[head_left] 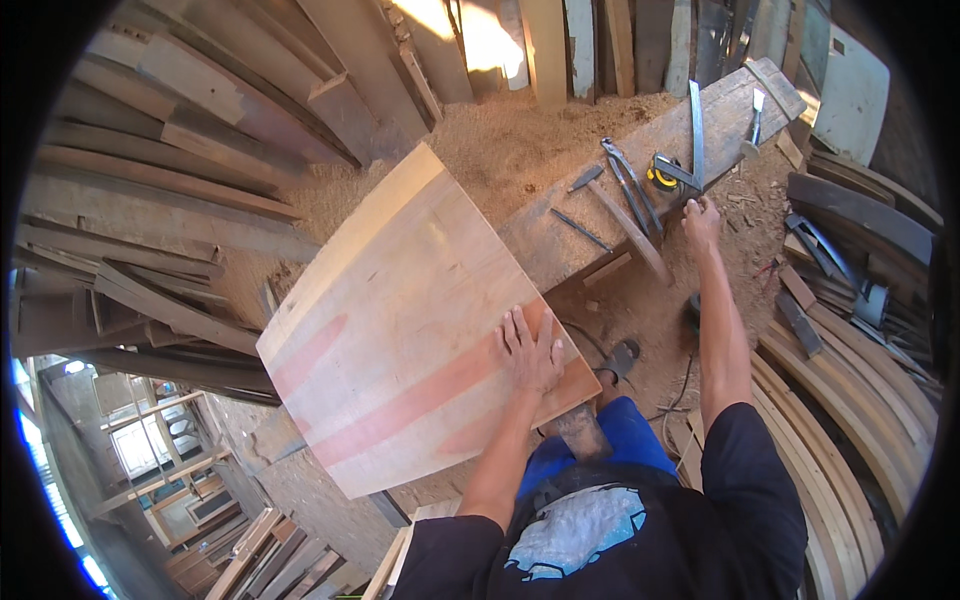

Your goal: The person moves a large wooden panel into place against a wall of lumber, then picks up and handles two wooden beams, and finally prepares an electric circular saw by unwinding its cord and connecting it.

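Observation:
My left hand lies flat with fingers spread on a large plywood panel with pinkish streaks. The panel rests across a wooden bench. My right hand is over the bench's right edge, its fingers curled in a pinch. Whatever it may hold is too small to make out. Just beyond it are a metal square and a yellow and black tape measure. Beside these lie pincers, a hammer with a wooden handle, and a thin dark rod.
At the bench's far end lies a tool with a pale tip. Boards lean along the left and back. Curved wood strips are stacked at right. Sawdust covers the floor, where a dark cable runs.

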Demonstrator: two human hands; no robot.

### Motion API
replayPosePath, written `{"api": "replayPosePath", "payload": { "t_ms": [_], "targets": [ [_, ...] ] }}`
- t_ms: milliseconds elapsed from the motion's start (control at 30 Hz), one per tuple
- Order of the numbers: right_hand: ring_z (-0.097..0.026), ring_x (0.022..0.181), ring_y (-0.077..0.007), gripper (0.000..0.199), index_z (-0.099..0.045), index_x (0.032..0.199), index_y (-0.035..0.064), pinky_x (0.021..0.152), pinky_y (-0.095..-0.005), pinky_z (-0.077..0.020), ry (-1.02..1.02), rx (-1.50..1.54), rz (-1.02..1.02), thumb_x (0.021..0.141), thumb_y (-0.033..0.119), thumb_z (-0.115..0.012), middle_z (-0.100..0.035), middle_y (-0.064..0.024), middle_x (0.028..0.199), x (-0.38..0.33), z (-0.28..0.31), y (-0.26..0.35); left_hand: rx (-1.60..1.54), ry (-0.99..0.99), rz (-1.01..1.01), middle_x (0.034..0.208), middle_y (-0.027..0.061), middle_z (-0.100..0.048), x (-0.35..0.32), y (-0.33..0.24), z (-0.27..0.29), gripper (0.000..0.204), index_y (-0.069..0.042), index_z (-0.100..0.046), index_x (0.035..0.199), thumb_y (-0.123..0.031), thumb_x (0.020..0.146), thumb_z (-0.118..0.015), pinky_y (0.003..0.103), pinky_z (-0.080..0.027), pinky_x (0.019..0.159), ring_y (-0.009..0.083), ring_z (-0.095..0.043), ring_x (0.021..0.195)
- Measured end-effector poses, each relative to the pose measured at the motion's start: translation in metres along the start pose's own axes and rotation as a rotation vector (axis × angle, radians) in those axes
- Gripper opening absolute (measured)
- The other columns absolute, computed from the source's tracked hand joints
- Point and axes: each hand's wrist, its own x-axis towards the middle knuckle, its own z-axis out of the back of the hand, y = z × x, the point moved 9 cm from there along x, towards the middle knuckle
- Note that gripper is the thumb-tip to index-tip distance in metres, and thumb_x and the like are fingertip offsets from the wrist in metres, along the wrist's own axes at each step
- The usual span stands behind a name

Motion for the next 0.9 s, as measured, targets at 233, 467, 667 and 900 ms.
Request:
{"api": "replayPosePath", "payload": {
  "t_ms": [233, 467, 667, 900],
  "targets": [
    [-0.061, 0.107, -0.0325, 0.044, -0.054, 0.123, -0.0094, 0.094, -0.0387, -0.046, -0.027, -0.167, 0.176, 0.09, 0.019, -0.057, -0.062, -0.0251, 0.115, -0.127, 0.036, 0.053, -0.053, -0.083, 0.008, 0.154, 0.0249, -0.02, 0.0, 0.008, 0.002, 0.063, -0.02, -0.039, 0.147, -0.037, 0.088, -0.05, 0.058, -0.008, 0.115, 0.0427, -0.015, 0.142],
    [-0.055, 0.112, -0.0375, 0.038, -0.055, 0.123, -0.0006, 0.097, -0.0437, -0.0438, 0.318, -0.437, 0.444, 0.09, 0.019, -0.058, -0.058, -0.0231, 0.119, -0.319, 0.002, 0.08, 0.009, -0.093, -0.124, 0.155, 0.0225, -0.022, -0.023, 0.008, 0.011, 0.061, -0.025, -0.036, 0.148, -0.039, 0.09, -0.05, 0.057, -0.009, 0.116, 0.0404, -0.018, 0.143],
    [-0.037, 0.128, -0.0425, 0.057, -0.047, 0.135, 0.0076, 0.107, -0.0518, -0.0306, 0.487, -0.774, 0.63, 0.085, 0.027, -0.065, -0.037, -0.0213, 0.143, -0.464, -0.027, 0.101, -0.074, -0.023, -0.299, 0.151, 0.0227, -0.029, -0.177, 0.045, 0.008, 0.061, -0.014, -0.039, 0.145, -0.032, 0.088, -0.055, 0.057, -0.016, 0.114, 0.0422, -0.021, 0.142],
    [-0.02, 0.138, -0.0506, 0.08, -0.031, 0.146, 0.0065, 0.114, -0.0551, -0.0162, 0.777, -0.972, 0.776, 0.083, 0.041, -0.066, -0.021, -0.0299, 0.152, -0.598, -0.081, 0.077, -0.597, 0.635, 0.167, 0.137, 0.0205, -0.05, -0.416, 0.194, -0.096, 0.043, -0.007, -0.063, 0.123, -0.03, 0.089, -0.052, 0.045, -0.034, 0.108, 0.0364, -0.044, 0.13]
  ]
}}
